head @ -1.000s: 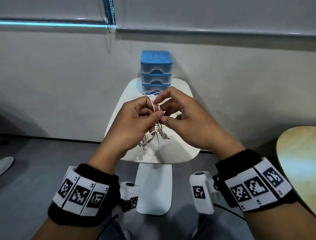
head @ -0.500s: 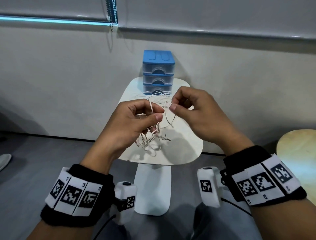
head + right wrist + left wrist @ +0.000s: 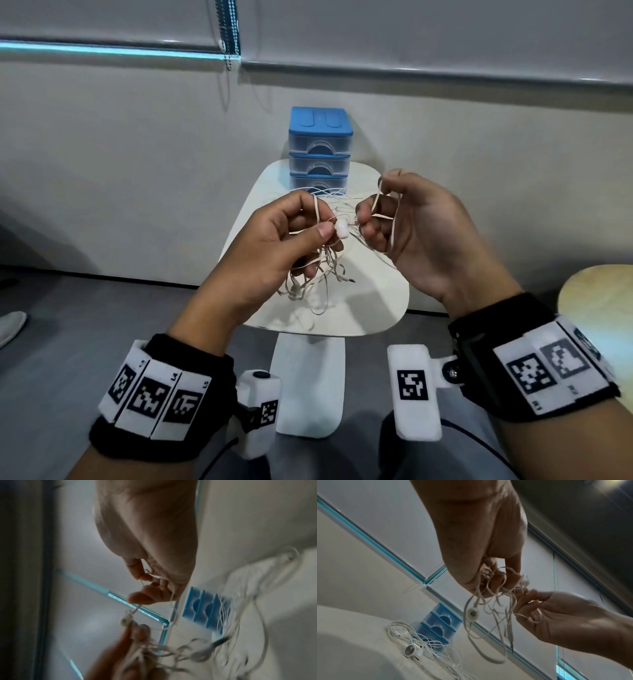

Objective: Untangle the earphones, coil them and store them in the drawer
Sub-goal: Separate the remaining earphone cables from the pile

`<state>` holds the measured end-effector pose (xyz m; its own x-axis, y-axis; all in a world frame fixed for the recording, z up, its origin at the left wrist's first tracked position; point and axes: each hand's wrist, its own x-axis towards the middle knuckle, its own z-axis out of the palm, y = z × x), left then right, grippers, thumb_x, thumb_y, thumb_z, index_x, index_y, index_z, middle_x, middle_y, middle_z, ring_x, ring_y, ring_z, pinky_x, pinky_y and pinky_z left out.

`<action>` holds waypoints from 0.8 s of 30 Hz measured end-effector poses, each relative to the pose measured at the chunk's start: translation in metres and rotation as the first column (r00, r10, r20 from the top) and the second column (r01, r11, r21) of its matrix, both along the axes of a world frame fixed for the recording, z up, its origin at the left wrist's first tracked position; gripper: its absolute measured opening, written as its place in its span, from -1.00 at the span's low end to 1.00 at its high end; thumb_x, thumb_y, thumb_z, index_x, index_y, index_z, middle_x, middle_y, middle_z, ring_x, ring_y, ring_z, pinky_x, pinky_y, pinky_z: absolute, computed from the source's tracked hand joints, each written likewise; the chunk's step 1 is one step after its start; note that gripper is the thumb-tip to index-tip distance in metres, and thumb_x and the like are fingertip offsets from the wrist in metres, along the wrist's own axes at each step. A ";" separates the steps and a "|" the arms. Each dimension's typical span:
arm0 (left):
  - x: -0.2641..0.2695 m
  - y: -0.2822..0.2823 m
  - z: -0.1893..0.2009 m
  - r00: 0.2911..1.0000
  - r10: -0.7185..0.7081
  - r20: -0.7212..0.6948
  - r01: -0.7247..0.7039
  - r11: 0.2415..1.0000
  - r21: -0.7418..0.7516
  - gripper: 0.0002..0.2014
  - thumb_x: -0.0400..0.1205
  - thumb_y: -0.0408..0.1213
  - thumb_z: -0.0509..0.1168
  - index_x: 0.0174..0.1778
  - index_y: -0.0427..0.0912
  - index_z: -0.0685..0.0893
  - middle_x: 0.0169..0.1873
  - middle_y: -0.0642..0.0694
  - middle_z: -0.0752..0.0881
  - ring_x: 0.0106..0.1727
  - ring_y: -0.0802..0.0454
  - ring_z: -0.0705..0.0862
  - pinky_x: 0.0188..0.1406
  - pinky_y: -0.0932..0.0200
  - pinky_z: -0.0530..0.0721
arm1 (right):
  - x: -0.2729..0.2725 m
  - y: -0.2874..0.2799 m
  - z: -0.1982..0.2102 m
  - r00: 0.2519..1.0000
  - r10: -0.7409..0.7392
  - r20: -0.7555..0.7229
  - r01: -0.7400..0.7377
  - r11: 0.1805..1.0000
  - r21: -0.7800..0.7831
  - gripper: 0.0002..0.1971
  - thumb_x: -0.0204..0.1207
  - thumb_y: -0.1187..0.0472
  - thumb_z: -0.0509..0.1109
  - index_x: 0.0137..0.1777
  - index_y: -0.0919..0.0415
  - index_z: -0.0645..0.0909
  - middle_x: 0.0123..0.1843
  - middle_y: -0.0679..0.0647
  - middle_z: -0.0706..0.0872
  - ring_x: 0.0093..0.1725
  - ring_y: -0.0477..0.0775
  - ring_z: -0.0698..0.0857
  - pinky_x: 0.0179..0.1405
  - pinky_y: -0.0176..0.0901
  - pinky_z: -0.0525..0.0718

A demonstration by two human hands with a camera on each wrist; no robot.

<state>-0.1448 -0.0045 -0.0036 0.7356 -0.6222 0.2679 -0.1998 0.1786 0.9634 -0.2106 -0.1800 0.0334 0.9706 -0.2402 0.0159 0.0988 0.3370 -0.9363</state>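
Grey wall and a lowered blind stand behind a small white rounded tabletop [image 3: 383, 308], where a blue three-drawer plastic organiser [image 3: 320, 147] sits at the far edge, all drawers closed. Compared with a second ago, the hands have drawn apart: then they met fingertip to fingertip above the tabletop, now a gap lies between them, bridged by a white earbud [image 3: 342, 229] and taut cord. The left hand [image 3: 274, 246] has its grip closed on the tangled beige flat-cord earphones [image 3: 315, 277], thumb and forefinger pinching beside the earbud while loops hang below toward the tabletop. The right hand [image 3: 421, 233], lifted higher than before, pinches a loop of the same cord, with strands crossing its curled fingers. A second tangle of thin white earphones [image 3: 412, 646] lies on the tabletop just in front of the organiser. To the right of the tabletop, well apart, shows the edge of a pale wooden round table [image 3: 599, 301]; grey floor surrounds the pedestal.
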 end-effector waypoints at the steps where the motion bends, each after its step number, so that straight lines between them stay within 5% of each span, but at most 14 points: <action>1: 0.000 -0.001 0.000 1.000 0.002 0.000 -0.002 1.000 0.001 -0.92 0.71 -0.45 0.31 -0.04 -0.20 0.62 -0.23 -0.13 0.76 -0.22 0.03 0.69 -0.48 0.31 0.55 | 0.000 0.002 -0.001 0.999 -0.038 0.023 0.040 0.993 -0.108 -0.79 0.71 0.28 0.20 -0.19 0.12 0.43 -0.36 0.20 0.67 -0.47 0.11 0.59 -0.39 -0.15 0.46; 6: -0.001 -0.001 0.003 0.997 0.048 0.064 -0.054 0.994 0.096 -0.98 0.75 -0.36 0.32 0.03 -0.19 0.61 -0.32 -0.11 0.77 -0.46 0.11 0.53 -0.53 0.28 0.49 | 0.001 0.008 -0.009 0.978 -0.086 0.191 0.176 0.831 -0.528 -0.82 0.52 0.48 0.42 -0.13 0.24 0.50 -0.19 0.43 0.73 -0.28 0.29 0.71 -0.26 0.05 0.72; 9: 0.001 0.000 0.002 0.989 0.084 0.120 -0.102 0.984 0.146 -0.99 0.75 -0.27 0.34 0.04 -0.09 0.66 -0.37 -0.06 0.74 -0.43 0.04 0.44 -0.54 0.26 0.44 | 0.003 0.007 -0.015 0.936 -0.161 0.312 0.339 0.643 -0.686 -0.90 0.42 0.39 0.40 -0.16 0.19 0.57 -0.19 0.22 0.79 -0.15 0.33 0.78 -0.07 0.30 0.76; 12: 0.005 0.002 -0.002 0.983 0.124 0.136 -0.146 0.975 0.167 -0.96 0.74 -0.28 0.36 0.01 -0.08 0.71 -0.40 -0.03 0.72 -0.43 -0.05 0.39 -0.54 0.23 0.36 | 0.003 0.000 -0.020 0.906 -0.195 0.376 0.419 0.532 -0.736 -0.79 0.42 0.56 0.34 -0.15 0.23 0.61 -0.21 0.08 0.79 -0.15 0.13 0.83 -0.06 0.22 0.78; 19: 0.004 -0.005 -0.008 0.987 0.096 0.129 -0.126 0.959 0.253 -0.94 0.73 -0.27 0.38 -0.01 -0.03 0.75 -0.37 -0.03 0.73 -0.42 -0.09 0.37 -0.46 0.10 0.39 | 0.000 -0.001 -0.024 0.956 -0.127 0.265 0.286 0.614 -0.736 -0.74 0.48 0.64 0.34 -0.10 0.27 0.66 -0.12 0.11 0.83 -0.07 0.00 0.86 0.08 0.10 0.82; 21: 0.003 -0.005 -0.009 0.988 0.045 0.148 -0.085 0.958 0.274 -0.93 0.73 -0.24 0.39 -0.01 -0.04 0.79 -0.38 -0.06 0.68 -0.40 -0.11 0.41 -0.45 0.05 0.40 | 0.002 -0.003 -0.025 0.956 -0.143 0.258 0.293 0.560 -0.775 -0.72 0.45 0.63 0.34 -0.12 0.22 0.67 -0.16 0.08 0.83 -0.10 0.01 0.85 0.04 0.10 0.82; 24: 0.003 0.000 -0.010 0.986 -0.002 0.168 -0.047 0.956 0.290 -0.90 0.72 -0.28 0.39 -0.05 -0.14 0.82 -0.46 -0.12 0.57 -0.41 0.05 0.49 -0.46 0.26 0.44 | 0.002 -0.012 -0.029 0.958 -0.206 0.200 0.276 0.468 -0.839 -0.72 0.38 0.60 0.33 -0.16 0.20 0.67 -0.23 0.06 0.81 -0.15 0.05 0.83 -0.05 0.01 0.79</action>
